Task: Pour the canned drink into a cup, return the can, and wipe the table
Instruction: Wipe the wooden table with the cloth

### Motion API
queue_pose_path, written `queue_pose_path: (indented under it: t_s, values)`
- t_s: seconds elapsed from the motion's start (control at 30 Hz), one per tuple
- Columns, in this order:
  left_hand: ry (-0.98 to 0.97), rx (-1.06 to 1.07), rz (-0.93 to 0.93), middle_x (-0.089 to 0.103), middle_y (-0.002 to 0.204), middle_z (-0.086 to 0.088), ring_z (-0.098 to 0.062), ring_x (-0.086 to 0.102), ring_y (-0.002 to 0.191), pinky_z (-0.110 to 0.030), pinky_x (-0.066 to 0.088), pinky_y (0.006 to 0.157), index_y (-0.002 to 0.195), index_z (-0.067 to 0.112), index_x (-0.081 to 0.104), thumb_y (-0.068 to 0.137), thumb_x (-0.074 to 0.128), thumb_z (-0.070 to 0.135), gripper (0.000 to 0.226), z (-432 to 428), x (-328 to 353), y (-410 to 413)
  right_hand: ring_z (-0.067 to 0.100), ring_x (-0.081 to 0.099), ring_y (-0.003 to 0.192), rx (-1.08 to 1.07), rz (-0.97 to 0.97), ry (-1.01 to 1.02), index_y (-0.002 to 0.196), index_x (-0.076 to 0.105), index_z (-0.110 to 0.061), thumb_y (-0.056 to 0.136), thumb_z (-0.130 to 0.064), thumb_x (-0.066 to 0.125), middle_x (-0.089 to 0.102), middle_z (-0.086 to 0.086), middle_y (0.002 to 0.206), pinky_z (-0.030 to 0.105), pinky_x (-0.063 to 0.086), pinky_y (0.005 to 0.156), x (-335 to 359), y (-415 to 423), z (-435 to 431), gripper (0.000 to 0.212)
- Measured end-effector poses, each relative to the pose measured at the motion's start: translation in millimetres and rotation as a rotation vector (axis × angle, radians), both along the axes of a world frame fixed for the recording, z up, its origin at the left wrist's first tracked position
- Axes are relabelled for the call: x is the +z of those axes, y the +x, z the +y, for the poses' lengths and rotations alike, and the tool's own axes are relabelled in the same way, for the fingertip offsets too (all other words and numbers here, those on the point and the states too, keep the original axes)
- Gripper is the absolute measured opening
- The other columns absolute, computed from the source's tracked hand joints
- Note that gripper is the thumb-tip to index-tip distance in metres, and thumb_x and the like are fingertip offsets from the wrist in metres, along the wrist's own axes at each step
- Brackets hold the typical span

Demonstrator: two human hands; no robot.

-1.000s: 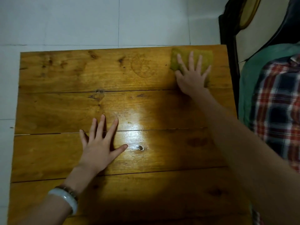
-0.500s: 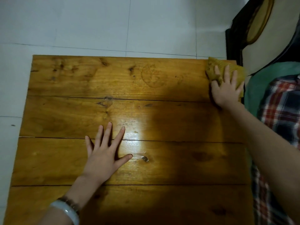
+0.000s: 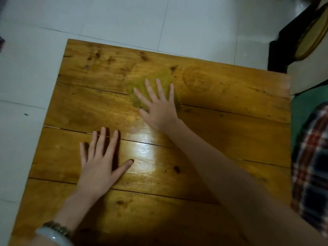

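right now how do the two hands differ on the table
The left hand lies on bare wood of the table; the right hand presses on the yellow-green cloth. The left hand is nearer the person, the right hand reaches farther out. The left wrist carries a pale bracelet and a watch; the right wrist is bare. Both lie flat, palm down, fingers spread.

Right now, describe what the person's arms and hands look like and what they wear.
Both hands are ungloved and both forearms bare, with no sleeves in view. The wrist of the left hand carries a pale, whitish bangle and, beside it, a dark metal-link band, perhaps a watch strap. The right hand shows no ring, its wrist no band.
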State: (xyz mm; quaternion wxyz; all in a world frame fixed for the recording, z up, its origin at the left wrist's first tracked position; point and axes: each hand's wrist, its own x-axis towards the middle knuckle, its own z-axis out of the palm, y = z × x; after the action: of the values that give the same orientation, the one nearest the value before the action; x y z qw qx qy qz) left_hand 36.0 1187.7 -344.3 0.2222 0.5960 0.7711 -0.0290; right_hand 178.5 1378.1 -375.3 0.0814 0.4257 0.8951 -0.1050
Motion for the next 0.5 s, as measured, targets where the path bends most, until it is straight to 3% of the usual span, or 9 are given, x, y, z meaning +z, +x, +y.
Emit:
queue_pose_path:
  t_s: [0.1, 0.17, 0.23, 0.33, 0.4, 0.5]
  values:
    - [-0.07, 0.056, 0.023, -0.023, 0.154, 0.002, -0.014, -0.027, 0.14, -0.052, -0.013, 0.111, 0.146, 0.041, -0.014, 0.068, 0.019, 0.087, 0.096, -10.5, 3.8, -22.6, 0.034, 0.008, 0.144, 0.244, 0.02, -0.022, 0.147, 0.017, -0.038, 0.089, -0.059, 0.021, 0.015, 0.003, 0.157, 0.065, 0.0, 0.11, -1.6, 20.6, -45.6, 0.062]
    - [-0.111, 0.06, 0.015, -0.027, 0.153, 0.003, -0.015, -0.028, 0.139, -0.054, -0.012, 0.111, 0.144, 0.044, -0.019, 0.065, 0.018, 0.089, 0.098, -13.0, 4.3, -33.0, 0.031, 0.009, 0.144, 0.275, -0.002, -0.005, 0.147, 0.014, -0.039, 0.088, -0.056, 0.026, 0.012, -0.001, 0.157, 0.063, 0.002, 0.11, -4.0, 59.2, -46.8, 0.062]
    - [-0.137, 0.05, -0.001, -0.029, 0.152, 0.004, -0.016, -0.029, 0.139, -0.055, -0.009, 0.112, 0.142, 0.046, -0.021, 0.061, 0.016, 0.091, 0.099, -14.2, 3.2, -39.7, 0.03, 0.006, 0.145, 0.145, -0.008, 0.015, 0.147, 0.01, -0.04, 0.086, -0.052, 0.024, 0.008, -0.002, 0.157, 0.065, 0.003, 0.109, 0.3, 95.2, -26.6, 0.064]
    - [-0.136, 0.038, -0.019, -0.034, 0.15, 0.006, -0.016, -0.034, 0.136, -0.055, -0.012, 0.111, 0.141, 0.045, -0.023, 0.06, 0.013, 0.091, 0.1, -17.5, -2.0, -42.8, 0.029, -0.009, 0.144, -0.258, -0.08, -0.049, 0.146, -0.002, -0.043, 0.091, -0.049, 0.016, -0.007, -0.001, 0.158, 0.066, -0.005, 0.109, 9.2, 99.8, 19.0, 0.059]
    - [-0.118, 0.047, -0.042, -0.035, 0.15, 0.007, -0.015, -0.037, 0.135, -0.054, -0.016, 0.11, 0.141, 0.046, -0.022, 0.061, 0.014, 0.091, 0.099, -18.0, -4.5, -43.4, 0.031, -0.015, 0.143, -0.454, -0.056, -0.091, 0.147, -0.005, -0.043, 0.096, -0.045, 0.018, -0.013, 0.0, 0.158, 0.066, -0.01, 0.107, 9.5, 64.7, 42.5, 0.056]
    - [-0.11, 0.051, -0.061, -0.034, 0.149, 0.007, -0.015, -0.038, 0.134, -0.054, -0.016, 0.109, 0.14, 0.048, -0.022, 0.06, 0.016, 0.09, 0.098, -18.3, -5.7, -45.2, 0.035, -0.019, 0.141, -0.5, -0.038, -0.121, 0.147, -0.008, -0.04, 0.097, -0.047, 0.014, -0.018, 0.003, 0.157, 0.068, -0.014, 0.104, 7.3, -7.7, 64.2, 0.056]
